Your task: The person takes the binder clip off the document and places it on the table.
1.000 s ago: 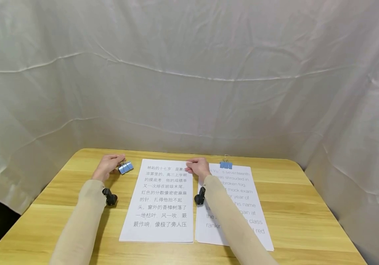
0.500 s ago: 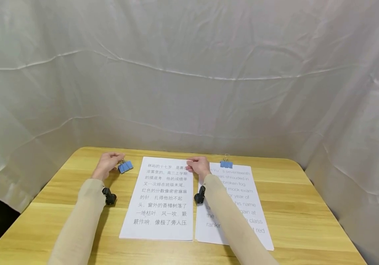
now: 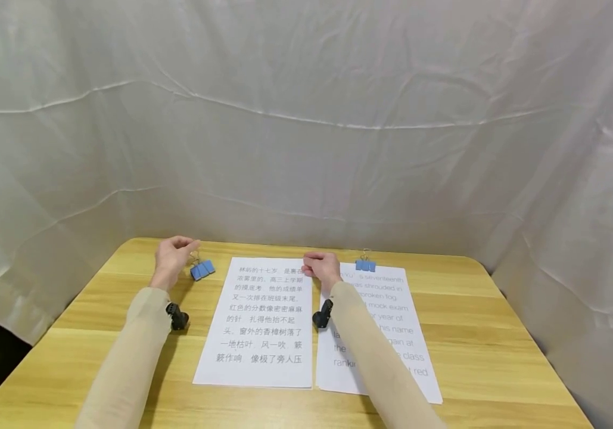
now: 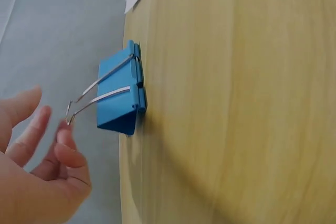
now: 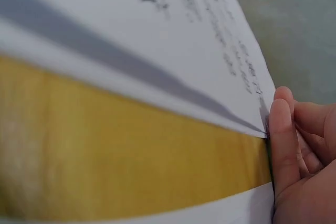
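In the head view a blue binder clip [image 3: 202,270] sits on the table left of the Chinese-text paper stack [image 3: 263,316]. My left hand [image 3: 174,255] is just behind it, fingers loosely bent and thumb apart. In the left wrist view the left fingertips are right at the end of the clip's wire handle [image 4: 69,113], without closing round it. My right hand [image 3: 323,268] is at the stack's upper right corner. There, in the right wrist view, the thumb and fingers of the right hand [image 5: 299,150] pinch the corner of the paper [image 5: 199,61].
To the right lies an English-text paper stack [image 3: 392,333], partly under my right forearm. A second blue binder clip [image 3: 366,265] is at its top edge. Wood-grain table [image 3: 488,345] shows around the papers, with a pale curtain [image 3: 306,119] behind.
My left hand has let go of the clip's handles and moved slightly up and back, while the clip has stayed in nearly the same place. My right hand has hardly moved.
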The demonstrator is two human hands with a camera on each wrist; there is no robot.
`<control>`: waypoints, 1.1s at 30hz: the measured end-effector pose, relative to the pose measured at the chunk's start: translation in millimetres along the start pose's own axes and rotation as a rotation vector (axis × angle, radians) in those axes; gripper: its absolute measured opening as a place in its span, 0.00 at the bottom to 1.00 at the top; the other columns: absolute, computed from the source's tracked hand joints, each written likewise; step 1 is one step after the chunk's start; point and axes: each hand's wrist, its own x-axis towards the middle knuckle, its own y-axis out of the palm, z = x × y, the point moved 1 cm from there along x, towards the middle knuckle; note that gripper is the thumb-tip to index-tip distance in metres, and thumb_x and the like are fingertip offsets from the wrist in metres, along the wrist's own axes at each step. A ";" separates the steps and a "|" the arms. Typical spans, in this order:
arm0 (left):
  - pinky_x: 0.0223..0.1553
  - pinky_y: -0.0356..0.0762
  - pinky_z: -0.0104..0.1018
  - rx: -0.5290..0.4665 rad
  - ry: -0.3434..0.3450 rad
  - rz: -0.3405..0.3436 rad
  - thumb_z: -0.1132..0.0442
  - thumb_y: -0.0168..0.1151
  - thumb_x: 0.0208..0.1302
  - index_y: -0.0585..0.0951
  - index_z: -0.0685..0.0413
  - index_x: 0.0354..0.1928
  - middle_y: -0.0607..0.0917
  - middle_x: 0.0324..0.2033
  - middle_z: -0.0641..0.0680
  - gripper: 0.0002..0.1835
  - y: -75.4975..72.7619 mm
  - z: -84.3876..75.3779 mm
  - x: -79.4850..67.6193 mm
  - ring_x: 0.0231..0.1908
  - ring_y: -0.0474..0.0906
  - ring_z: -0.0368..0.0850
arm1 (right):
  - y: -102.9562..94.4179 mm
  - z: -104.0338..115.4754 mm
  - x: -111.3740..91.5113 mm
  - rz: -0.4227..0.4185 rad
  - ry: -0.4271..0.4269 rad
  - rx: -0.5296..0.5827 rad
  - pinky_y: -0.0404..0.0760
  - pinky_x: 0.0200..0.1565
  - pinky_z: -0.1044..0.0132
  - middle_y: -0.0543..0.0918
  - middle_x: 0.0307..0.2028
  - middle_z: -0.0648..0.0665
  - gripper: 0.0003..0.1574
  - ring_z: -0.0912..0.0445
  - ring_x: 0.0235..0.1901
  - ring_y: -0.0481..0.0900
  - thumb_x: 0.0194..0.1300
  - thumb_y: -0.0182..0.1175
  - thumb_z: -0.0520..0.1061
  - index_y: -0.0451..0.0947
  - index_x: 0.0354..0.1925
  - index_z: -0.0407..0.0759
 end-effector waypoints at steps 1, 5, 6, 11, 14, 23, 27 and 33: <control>0.44 0.73 0.36 -0.005 0.009 -0.026 0.48 0.58 0.70 0.78 0.59 0.55 0.77 0.51 0.57 0.23 0.8 -0.9 -0.5 0.47 0.72 0.49 | -0.8 0.2 -0.2 0.003 0.000 0.016 0.85 0.37 0.69 0.86 0.46 0.38 0.21 0.59 0.32 0.85 0.67 0.63 0.40 0.80 0.57 0.39; 0.41 0.76 0.33 -0.048 0.034 -0.087 0.48 0.60 0.69 0.80 0.57 0.52 0.78 0.44 0.51 0.21 5.1 -5.9 -0.8 0.44 0.75 0.47 | -3.9 1.2 3.0 0.006 0.011 0.095 0.85 0.39 0.69 0.84 0.50 0.37 0.21 0.60 0.33 0.84 0.68 0.62 0.40 0.79 0.58 0.40; 0.42 0.77 0.34 -0.066 0.037 -0.101 0.49 0.61 0.68 0.80 0.58 0.51 0.79 0.43 0.50 0.20 6.8 -7.3 -0.5 0.44 0.76 0.47 | -4.8 1.4 3.9 0.003 0.013 0.109 0.85 0.39 0.69 0.84 0.51 0.37 0.20 0.60 0.33 0.84 0.68 0.62 0.40 0.79 0.58 0.40; 0.42 0.81 0.36 -0.156 0.046 -0.146 0.53 0.64 0.66 0.82 0.58 0.47 0.84 0.36 0.49 0.16 17.4 -13.7 -0.3 0.36 0.81 0.44 | -8.6 1.0 6.0 0.003 0.006 0.172 0.85 0.38 0.70 0.83 0.52 0.36 0.20 0.60 0.33 0.84 0.67 0.62 0.39 0.79 0.57 0.39; 0.39 0.81 0.36 -0.191 0.051 -0.136 0.54 0.65 0.66 0.82 0.57 0.45 0.86 0.34 0.51 0.14 26.1 -16.8 -1.9 0.30 0.80 0.40 | -9.5 1.8 3.6 0.034 -0.015 0.188 0.85 0.36 0.71 0.82 0.54 0.34 0.22 0.60 0.33 0.84 0.66 0.63 0.40 0.78 0.59 0.38; 0.39 0.79 0.35 -0.252 0.110 -0.047 0.57 0.66 0.65 0.82 0.61 0.43 0.87 0.35 0.58 0.13 64.3 -29.5 -9.2 0.32 0.80 0.49 | -19.7 2.8 -5.5 0.183 -0.100 0.098 0.84 0.37 0.70 0.82 0.52 0.34 0.25 0.58 0.36 0.83 0.67 0.62 0.40 0.74 0.61 0.34; 0.39 0.80 0.34 -0.247 0.112 0.008 0.58 0.67 0.65 0.82 0.62 0.44 0.87 0.35 0.59 0.13 82.1 -38.5 -11.8 0.30 0.80 0.47 | -28.5 3.9 -7.3 0.195 -0.122 0.020 0.84 0.38 0.68 0.84 0.49 0.34 0.25 0.56 0.36 0.84 0.67 0.63 0.41 0.75 0.60 0.32; 0.48 0.82 0.49 -0.206 0.123 0.079 0.61 0.67 0.64 0.83 0.61 0.43 0.87 0.38 0.63 0.11 108.1 -54.9 -18.5 0.32 0.82 0.48 | -43.7 4.0 -8.9 0.219 -0.128 -0.058 0.85 0.42 0.66 0.83 0.52 0.33 0.25 0.49 0.43 0.85 0.67 0.62 0.41 0.75 0.60 0.32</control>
